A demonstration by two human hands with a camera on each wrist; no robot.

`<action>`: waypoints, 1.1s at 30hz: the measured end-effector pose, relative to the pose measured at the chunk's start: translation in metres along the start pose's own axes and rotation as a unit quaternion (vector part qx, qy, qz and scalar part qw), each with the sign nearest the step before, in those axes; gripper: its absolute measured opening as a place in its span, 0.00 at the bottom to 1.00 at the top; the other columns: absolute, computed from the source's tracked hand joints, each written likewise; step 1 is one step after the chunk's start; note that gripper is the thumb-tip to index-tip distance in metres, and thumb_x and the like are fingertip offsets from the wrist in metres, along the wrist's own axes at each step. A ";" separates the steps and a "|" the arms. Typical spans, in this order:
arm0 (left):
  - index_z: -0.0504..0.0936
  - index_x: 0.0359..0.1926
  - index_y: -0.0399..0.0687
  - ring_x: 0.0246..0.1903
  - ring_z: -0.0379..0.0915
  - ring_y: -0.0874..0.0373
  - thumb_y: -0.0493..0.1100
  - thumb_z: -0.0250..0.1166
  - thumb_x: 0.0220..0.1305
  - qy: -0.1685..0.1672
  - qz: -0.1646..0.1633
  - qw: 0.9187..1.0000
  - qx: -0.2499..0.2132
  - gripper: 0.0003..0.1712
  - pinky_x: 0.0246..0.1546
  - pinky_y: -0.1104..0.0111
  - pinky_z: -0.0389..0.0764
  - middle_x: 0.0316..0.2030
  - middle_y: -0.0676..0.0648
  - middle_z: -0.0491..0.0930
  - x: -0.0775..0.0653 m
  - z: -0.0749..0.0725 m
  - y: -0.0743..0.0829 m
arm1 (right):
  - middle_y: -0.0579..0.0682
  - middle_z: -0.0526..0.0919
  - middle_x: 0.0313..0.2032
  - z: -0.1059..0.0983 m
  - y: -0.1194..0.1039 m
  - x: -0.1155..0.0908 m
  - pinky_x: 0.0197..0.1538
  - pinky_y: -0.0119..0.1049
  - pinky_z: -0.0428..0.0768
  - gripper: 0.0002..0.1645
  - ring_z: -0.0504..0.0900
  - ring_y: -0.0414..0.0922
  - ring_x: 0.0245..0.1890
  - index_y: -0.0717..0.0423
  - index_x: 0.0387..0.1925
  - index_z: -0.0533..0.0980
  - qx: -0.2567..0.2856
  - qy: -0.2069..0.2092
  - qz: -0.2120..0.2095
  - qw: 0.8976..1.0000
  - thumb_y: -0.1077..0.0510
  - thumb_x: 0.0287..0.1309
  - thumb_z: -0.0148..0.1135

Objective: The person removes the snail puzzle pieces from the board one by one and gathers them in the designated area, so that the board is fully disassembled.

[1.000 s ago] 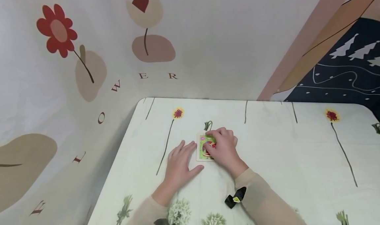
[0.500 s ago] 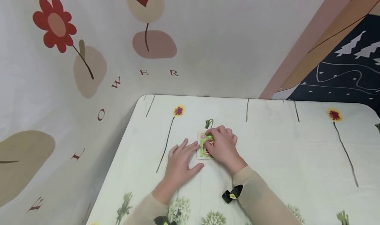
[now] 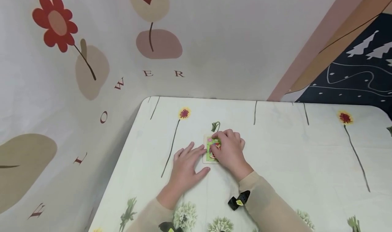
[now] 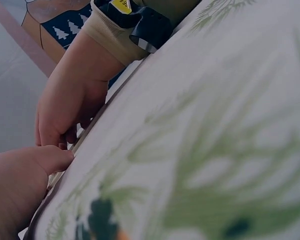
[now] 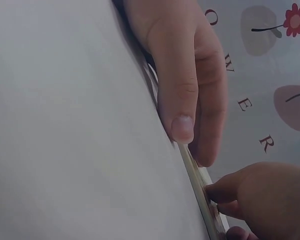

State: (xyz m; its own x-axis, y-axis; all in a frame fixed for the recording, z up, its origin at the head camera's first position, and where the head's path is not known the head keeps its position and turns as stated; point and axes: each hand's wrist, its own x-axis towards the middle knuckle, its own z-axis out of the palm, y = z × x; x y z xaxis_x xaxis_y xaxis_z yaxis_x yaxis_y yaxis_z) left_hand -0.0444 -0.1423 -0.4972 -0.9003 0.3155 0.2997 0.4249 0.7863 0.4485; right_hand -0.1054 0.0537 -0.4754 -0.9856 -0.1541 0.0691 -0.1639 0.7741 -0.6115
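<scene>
A small square picture puzzle (image 3: 209,158) with a pale wooden border and a green, red and blue picture lies flat on the table. My right hand (image 3: 231,152) covers its right part. Thumb and index finger are bent down onto the picture, a short way apart, gripping at it; the other fingers are curled, and what lies under the palm is hidden. My left hand (image 3: 185,169) lies to the left with fingers spread and straight, the fingertips at the puzzle's left border. In the right wrist view, the left thumb (image 5: 182,127) sits close by the puzzle's thin edge (image 5: 202,210).
A white cloth printed with flowers covers the table (image 3: 294,164). Behind and to the left stands a pale wall hanging (image 3: 220,48) with flowers and letters. A dark panel with white trees (image 3: 352,75) is at the back right. Both sleeves carry black wrist devices (image 3: 239,200).
The left fingertips have shifted slightly right, onto the puzzle's border. The right hand stays on the picture, covering slightly more of it. The head view has tilted a little.
</scene>
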 end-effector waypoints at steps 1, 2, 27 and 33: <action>0.83 0.67 0.52 0.76 0.64 0.43 0.57 0.78 0.61 0.000 0.001 1.000 0.001 0.35 0.68 0.36 0.61 0.70 0.52 0.78 0.000 0.000 0.000 | 0.53 0.77 0.52 0.000 0.000 0.000 0.61 0.63 0.60 0.17 0.68 0.60 0.58 0.46 0.54 0.84 0.002 0.002 0.001 1.000 0.51 0.65 0.71; 0.84 0.66 0.52 0.76 0.64 0.43 0.57 0.78 0.61 0.001 0.001 1.000 0.001 0.35 0.68 0.36 0.61 0.70 0.52 0.78 0.000 0.000 0.000 | 0.54 0.77 0.51 0.000 0.000 0.000 0.61 0.63 0.60 0.17 0.68 0.60 0.58 0.47 0.54 0.84 0.005 0.005 0.002 1.000 0.52 0.64 0.71; 0.81 0.70 0.52 0.75 0.64 0.44 0.57 0.76 0.63 0.000 0.012 1.000 0.015 0.36 0.66 0.35 0.62 0.70 0.52 0.78 0.001 0.002 -0.005 | 0.46 0.89 0.52 0.008 0.012 0.005 0.49 0.56 0.65 0.22 0.79 0.51 0.49 0.48 0.51 0.90 0.032 0.067 -0.107 0.991 0.50 0.53 0.85; 0.81 0.69 0.51 0.76 0.64 0.44 0.57 0.76 0.64 0.001 0.014 1.000 0.019 0.36 0.66 0.36 0.62 0.70 0.52 0.78 0.001 0.004 -0.006 | 0.47 0.90 0.51 0.009 0.012 0.005 0.50 0.56 0.65 0.21 0.80 0.52 0.49 0.49 0.50 0.91 0.042 0.074 -0.109 0.990 0.51 0.53 0.84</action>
State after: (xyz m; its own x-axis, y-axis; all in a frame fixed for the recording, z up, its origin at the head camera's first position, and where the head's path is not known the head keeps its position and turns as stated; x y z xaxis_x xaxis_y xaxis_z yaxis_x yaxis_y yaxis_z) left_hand -0.0482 -0.1444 -0.5025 -0.8877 0.3372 0.3135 0.4467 0.7962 0.4082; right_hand -0.1117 0.0567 -0.4890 -0.9234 -0.2160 0.3173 -0.3757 0.6780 -0.6318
